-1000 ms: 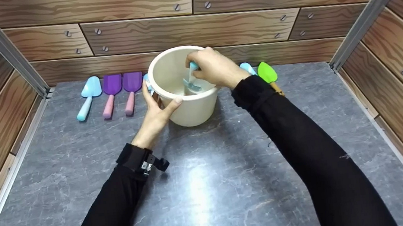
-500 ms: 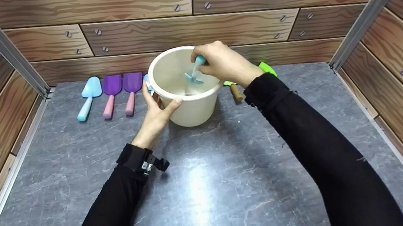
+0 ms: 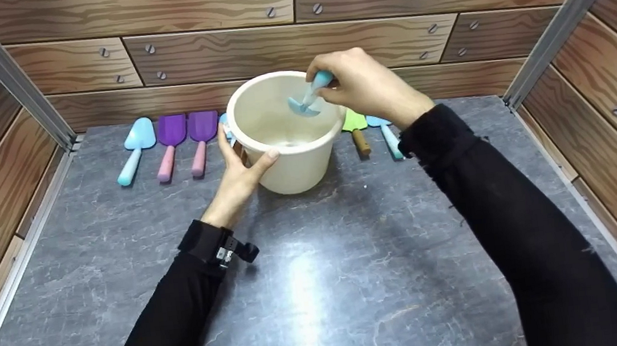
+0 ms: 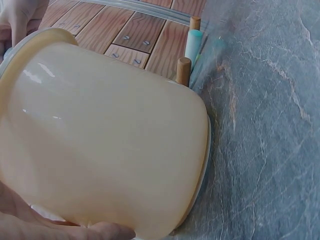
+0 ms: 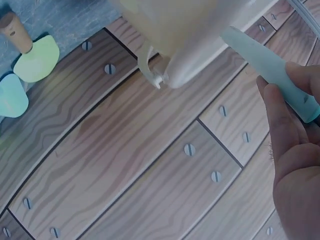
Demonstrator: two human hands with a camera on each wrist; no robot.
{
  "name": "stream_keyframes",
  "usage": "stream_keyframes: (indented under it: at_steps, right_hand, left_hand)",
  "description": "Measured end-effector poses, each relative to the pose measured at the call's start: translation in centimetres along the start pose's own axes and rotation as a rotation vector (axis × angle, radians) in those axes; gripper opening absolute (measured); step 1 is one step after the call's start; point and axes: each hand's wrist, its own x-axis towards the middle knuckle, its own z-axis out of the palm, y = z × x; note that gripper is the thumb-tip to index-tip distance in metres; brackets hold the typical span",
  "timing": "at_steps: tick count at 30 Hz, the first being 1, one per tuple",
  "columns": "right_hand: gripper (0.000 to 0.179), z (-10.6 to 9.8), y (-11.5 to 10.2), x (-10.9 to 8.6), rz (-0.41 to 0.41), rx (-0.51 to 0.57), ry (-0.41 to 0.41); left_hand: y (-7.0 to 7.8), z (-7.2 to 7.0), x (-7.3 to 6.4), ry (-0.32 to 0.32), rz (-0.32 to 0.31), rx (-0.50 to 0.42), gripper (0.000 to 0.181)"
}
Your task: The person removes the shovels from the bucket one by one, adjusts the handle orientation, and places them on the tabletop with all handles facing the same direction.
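Note:
A cream bucket (image 3: 299,168) stands upright on the grey surface. My left hand (image 3: 235,180) rests spread against its left side, with the thumb straight along the outer wall just below the rim. In the left wrist view the thumb (image 4: 107,231) lies on the wall (image 4: 110,135). My right hand (image 3: 365,84) holds the handle of a light blue trowel (image 3: 309,98) over the bucket's right rim. The trowel's blade points down and left over the opening. In the right wrist view the fingers pinch the pale blue handle (image 5: 265,62).
Left of the bucket lie a blue trowel (image 3: 137,148) and two purple shovels (image 3: 172,144) with pink handles. To the right are a green trowel with a brown handle (image 3: 361,141) and another blue trowel (image 3: 391,138). Wood-patterned walls (image 3: 295,48) enclose the surface.
My right hand has moved up and right, lifting the trowel from inside the bucket to its right rim. My left hand and the bucket have stayed put.

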Motion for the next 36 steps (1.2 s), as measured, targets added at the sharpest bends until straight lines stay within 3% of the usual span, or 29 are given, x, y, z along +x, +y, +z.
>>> stream_keyframes:
  at_steps: [5, 9, 19, 26, 36]
  right_hand:
    - [0.024, -0.9, -0.2, -0.6, -0.021, -0.001, 0.027]
    - [0.022, -1.7, -0.4, -0.8, -0.045, -0.020, 0.062]
    - [0.019, -3.9, -0.8, -1.8, -0.085, -0.037, 0.148]
    - [0.023, -5.2, -0.5, -2.6, -0.057, -0.019, 0.202]
    - [0.024, -6.3, 1.3, -3.6, -0.035, -0.051, 0.290]
  left_hand:
    - [0.1, 0.0, 0.0, 0.002, 0.003, 0.019, 0.193]
    - [0.1, 0.1, 0.0, -0.006, 0.006, 0.008, 0.193]
    - [-0.1, 0.0, 0.1, -0.013, 0.027, -0.017, 0.184]
    - [-0.1, 0.1, 0.1, -0.009, 0.030, -0.063, 0.153]
    - [0.1, 0.3, 0.0, -0.003, 0.033, -0.049, 0.191]
